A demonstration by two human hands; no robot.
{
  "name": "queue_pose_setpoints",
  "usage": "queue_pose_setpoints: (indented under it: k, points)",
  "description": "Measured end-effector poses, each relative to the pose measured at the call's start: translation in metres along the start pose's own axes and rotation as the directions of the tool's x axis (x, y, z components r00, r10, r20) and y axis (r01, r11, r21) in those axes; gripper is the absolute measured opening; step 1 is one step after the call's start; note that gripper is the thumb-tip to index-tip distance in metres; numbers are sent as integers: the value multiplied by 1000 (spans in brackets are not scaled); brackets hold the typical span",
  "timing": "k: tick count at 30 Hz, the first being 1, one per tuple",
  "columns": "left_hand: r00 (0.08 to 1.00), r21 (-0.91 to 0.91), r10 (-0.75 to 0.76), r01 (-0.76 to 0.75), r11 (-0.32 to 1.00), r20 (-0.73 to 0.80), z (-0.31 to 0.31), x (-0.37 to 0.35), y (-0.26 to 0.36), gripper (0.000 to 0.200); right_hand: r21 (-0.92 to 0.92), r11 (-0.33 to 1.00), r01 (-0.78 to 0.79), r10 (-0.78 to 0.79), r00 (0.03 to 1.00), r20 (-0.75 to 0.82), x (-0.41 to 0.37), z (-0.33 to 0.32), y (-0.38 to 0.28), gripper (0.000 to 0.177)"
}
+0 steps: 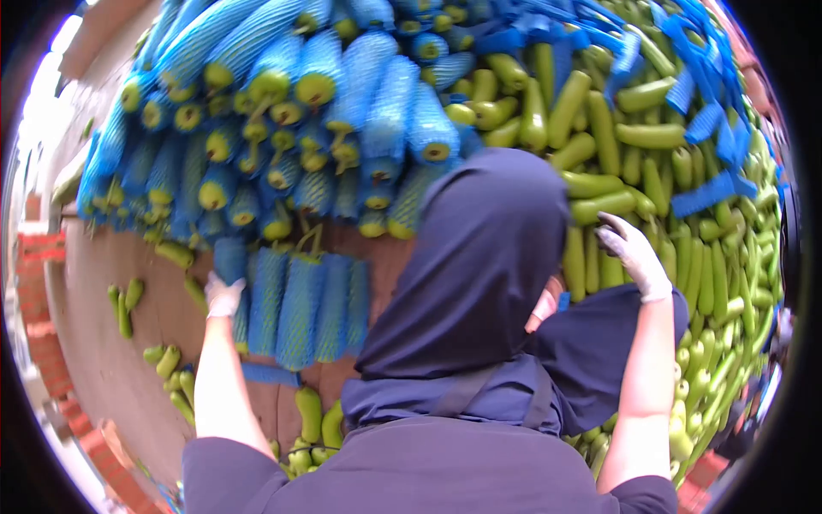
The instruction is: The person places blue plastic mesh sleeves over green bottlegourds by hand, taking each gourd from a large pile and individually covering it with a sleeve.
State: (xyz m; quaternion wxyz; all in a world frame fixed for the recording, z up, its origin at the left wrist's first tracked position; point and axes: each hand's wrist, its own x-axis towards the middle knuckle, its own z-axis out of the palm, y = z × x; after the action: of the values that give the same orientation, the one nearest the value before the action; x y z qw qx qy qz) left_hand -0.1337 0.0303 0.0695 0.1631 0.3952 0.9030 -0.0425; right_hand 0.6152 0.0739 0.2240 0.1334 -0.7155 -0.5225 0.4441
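Note:
My left hand (224,296), in a pale glove, grips the lower part of a blue-netted green vegetable (230,259) at the left end of a short row. Beside it, more netted vegetables (300,310) lie side by side on a brown surface (94,300). My right hand (634,255), also gloved, is raised with its fingers apart and curved over the bare green vegetables (603,207). Nothing shows in it. A blue net sleeve (271,374) lies flat below the row.
A head in a dark hood (479,248) and dark cloth (599,351) block the centre. Netted vegetables (368,94) are piled at the upper left. Loose blue nets (715,193) lie on bare vegetables at the right. A few small ones (125,308) lie at the far left.

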Motion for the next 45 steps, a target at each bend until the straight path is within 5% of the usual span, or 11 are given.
queue_pose_setpoints:
  k: [4,7,10,16,20,24,29,32,38,42,45]
  points:
    - [891,-174,212,-301,937,-400,-27,20,42,72,-428,903,31,-72,994,-79,1,-1,3,57]
    - [466,51,422,-622,781,-778,-91,6,142,59,-613,787,71,-49,997,52,12,4,8,55]
    - [145,125,491,-870,476,-859,-168,-102,287,50,-656,740,145,-11,979,204,41,18,-8,52]
    - [21,-279,531,-868,-411,-847,-177,-240,490,39,-506,847,164,-31,965,262,108,58,6,54]
    - [43,-931,985,-337,-142,-165,-126,-288,556,40,-476,866,157,-98,984,146,113,6,1,54]
    - [-193,-265,838,-962,-61,511,-85,-266,582,61,-515,856,-44,-101,963,-251,133,-73,34,67]
    - [-4,-869,970,-444,216,243,-66,-274,633,58,-342,856,-388,-12,646,-763,167,-163,63,73]
    - [-76,-805,968,-573,155,240,-46,-269,651,61,-118,838,-533,105,371,-923,185,-208,64,75]
    - [-91,-868,958,-454,202,271,-32,-278,663,62,90,929,-359,286,542,-790,215,-238,112,81]
    - [79,-960,996,-278,-22,-46,-35,-289,669,63,53,907,418,-278,689,-669,152,-179,57,59]
    - [80,-975,997,-223,8,-10,-53,-302,660,65,457,705,543,-341,824,-453,79,-135,-8,62]
